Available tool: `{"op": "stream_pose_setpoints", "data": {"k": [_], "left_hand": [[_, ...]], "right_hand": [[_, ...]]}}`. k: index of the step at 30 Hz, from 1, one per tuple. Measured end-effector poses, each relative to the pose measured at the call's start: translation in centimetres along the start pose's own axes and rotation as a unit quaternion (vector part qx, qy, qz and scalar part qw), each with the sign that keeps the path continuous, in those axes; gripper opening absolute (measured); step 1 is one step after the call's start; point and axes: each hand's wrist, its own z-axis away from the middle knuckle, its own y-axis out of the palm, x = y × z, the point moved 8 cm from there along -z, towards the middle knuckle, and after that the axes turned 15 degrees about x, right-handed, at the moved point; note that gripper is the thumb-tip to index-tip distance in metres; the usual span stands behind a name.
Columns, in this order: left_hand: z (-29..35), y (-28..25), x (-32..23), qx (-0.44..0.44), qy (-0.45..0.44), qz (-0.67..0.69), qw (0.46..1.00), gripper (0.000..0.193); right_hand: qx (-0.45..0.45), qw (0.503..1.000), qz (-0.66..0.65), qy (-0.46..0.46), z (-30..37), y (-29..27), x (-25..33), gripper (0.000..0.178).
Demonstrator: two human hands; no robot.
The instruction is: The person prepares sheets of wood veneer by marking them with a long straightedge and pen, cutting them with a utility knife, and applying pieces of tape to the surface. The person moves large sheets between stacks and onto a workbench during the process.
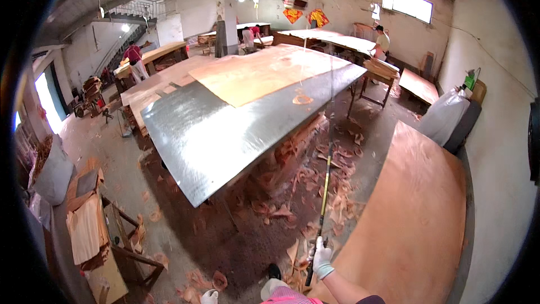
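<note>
My right hand (322,258), in a white glove, is wrapped round the lower part of a long thin pole (327,177), black with a yellow stretch. The pole stands nearly upright in view, its upper end passing in front of the far part of the metal-topped table (197,141). A large wood veneer sheet (247,79) covers the far part of that shiny top. My left hand (209,297), also white-gloved, shows only partly at the lower edge, apart from the pole; its fingers are not clear. Right of my right hand lies another big reddish veneer sheet (416,208).
Curled veneer scraps (337,191) litter the floor beside the table. A wooden stand (121,247) with stacked veneer pieces (89,228) is at left. A filled white sack (444,114) leans by the right wall. Several people work at farther tables, one (381,44) at back right.
</note>
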Motion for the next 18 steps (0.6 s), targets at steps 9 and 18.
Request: {"op": "stream_pose_setpoints", "data": {"k": [9, 18], "left_hand": [[-24.5, -9.0, -14.5, 0.022, 0.005, 0.258, 0.966, 0.041], [-30.8, -10.4, -16.7, 0.137, -0.145, 0.02, 0.98, 0.043]], "right_hand": [[0.181, 0.981, 0.019, 0.067, -16.0, 24.7, 0.5, 0.05], [0.421, 0.827, 0.318, 0.196, -22.7, 32.9, -1.8, 0.032]]}}
